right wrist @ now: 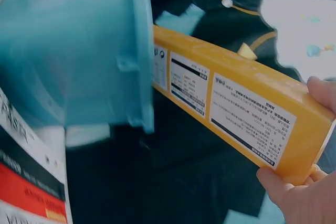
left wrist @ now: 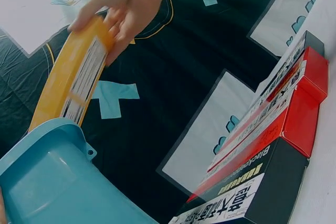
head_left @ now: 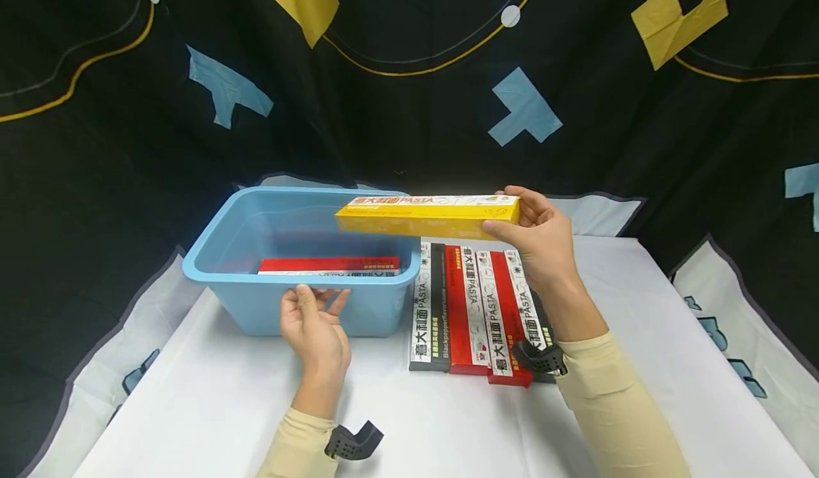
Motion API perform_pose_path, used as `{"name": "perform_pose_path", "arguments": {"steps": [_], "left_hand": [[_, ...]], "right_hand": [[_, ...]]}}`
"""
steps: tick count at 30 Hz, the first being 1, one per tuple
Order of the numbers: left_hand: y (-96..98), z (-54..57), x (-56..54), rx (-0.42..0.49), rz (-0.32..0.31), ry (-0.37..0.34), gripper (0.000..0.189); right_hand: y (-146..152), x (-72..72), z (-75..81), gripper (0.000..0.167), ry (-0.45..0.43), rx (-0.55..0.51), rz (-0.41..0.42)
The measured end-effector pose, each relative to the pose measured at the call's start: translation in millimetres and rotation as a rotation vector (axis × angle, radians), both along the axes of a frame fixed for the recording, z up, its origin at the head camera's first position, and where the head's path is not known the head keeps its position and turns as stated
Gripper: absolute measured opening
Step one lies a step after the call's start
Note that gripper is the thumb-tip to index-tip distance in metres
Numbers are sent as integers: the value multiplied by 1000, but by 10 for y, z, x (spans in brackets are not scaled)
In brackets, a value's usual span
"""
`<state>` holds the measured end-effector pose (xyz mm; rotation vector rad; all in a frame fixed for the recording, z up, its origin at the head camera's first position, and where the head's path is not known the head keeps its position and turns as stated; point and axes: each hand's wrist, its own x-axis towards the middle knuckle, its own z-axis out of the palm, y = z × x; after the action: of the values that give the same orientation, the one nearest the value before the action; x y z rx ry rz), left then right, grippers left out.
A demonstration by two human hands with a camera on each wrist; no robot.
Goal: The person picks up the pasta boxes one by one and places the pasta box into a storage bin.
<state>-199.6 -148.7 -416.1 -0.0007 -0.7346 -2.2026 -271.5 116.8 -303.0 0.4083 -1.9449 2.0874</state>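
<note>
My right hand grips the right end of a yellow pasta box, thumb on the near side and fingers behind. The box is level, its left end over the right rim of a light blue plastic bin. In the right wrist view, white printed labels show on the box's underside. My left hand holds the bin's front rim from outside, with its fingers curled at the lip. Inside the bin lies a red-and-white pasta box, partly hidden by the front wall.
Several red, black and white pasta boxes lie side by side on the white-covered table, right of the bin. A dark curtain with blue and yellow tape pieces hangs behind.
</note>
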Motion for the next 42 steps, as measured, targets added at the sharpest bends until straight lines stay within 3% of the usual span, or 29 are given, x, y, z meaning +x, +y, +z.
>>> {"name": "perform_pose_path", "arguments": {"steps": [6,13,19,29,42], "left_hand": [[-5,-11,7,2,-6,-3,22],[4,2,7,17,-1,-7,22],[22,3,16,-5,0,-45,23],[14,24,23,-28,14,-68,23],[11,6,16,-48,2,-27,22]], "right_hand": [[-402,-82,-55,60,-82,152,14],[-744,-246,-155,66,-147,233,87],[-946,-402,-200,71,-133,360,174],[-1185,-629,-166,66,-107,564,221],[-1487,-672,-97,72,-15,972,209]]}}
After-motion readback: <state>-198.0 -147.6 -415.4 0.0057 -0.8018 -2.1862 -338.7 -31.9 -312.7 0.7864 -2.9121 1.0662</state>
